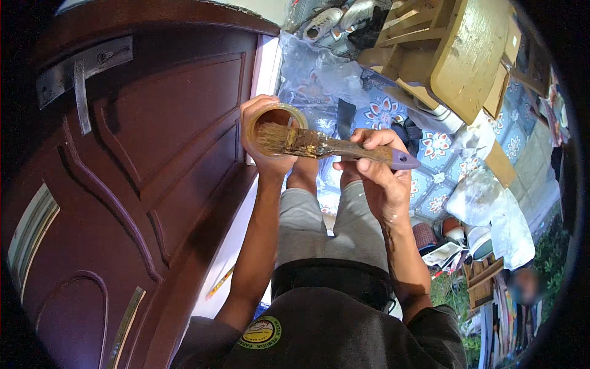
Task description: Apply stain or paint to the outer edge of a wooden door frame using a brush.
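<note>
My left hand (265, 161) is wrapped round a round, translucent cup (297, 114) with brown liquid inside. Between the fingers and thumb of my right hand (384, 175) is the purple-tipped handle of a paintbrush (332, 146). The brush lies sideways over the cup, its brown-stained bristles above or inside the mouth; whether they touch the liquid I cannot tell. Paint crusts its metal band and part of the handle. Close to my left hand stands a dark reddish-brown panelled door (178, 117) with a metal lever handle (82, 92).
Plastic sheeting (319, 67) covers part of the blue flower-patterned tile floor (436, 144). A yellowish wooden chair (470, 61) stands at the upper right, with shoes (322, 24) behind it to the left. White plastic bags (485, 203) and assorted household items lie on the right.
</note>
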A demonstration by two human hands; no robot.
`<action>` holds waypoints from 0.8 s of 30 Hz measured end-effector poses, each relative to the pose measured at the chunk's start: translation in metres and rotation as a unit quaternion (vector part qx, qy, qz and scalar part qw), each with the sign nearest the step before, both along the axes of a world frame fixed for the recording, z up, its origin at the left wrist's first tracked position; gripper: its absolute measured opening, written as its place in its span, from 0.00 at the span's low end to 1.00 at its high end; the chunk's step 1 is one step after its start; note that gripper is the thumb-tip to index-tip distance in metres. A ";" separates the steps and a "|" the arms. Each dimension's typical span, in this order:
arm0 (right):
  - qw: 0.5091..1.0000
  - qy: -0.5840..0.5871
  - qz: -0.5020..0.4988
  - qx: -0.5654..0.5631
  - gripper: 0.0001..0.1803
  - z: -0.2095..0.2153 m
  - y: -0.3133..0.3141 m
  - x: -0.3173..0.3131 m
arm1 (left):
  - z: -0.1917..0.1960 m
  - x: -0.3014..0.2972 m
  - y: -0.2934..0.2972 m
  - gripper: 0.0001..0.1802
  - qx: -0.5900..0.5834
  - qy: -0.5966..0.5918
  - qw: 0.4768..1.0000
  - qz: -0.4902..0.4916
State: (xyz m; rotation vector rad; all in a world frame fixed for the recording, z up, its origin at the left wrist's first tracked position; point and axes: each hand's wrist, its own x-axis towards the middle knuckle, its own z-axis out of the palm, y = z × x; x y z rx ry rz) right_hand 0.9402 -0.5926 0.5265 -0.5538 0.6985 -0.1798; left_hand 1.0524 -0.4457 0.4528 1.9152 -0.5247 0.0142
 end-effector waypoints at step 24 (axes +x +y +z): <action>0.951 -0.069 0.085 -0.289 0.04 -0.002 -0.010 -0.013 | -0.002 -0.004 -0.014 0.24 -0.034 0.008 0.999 -0.007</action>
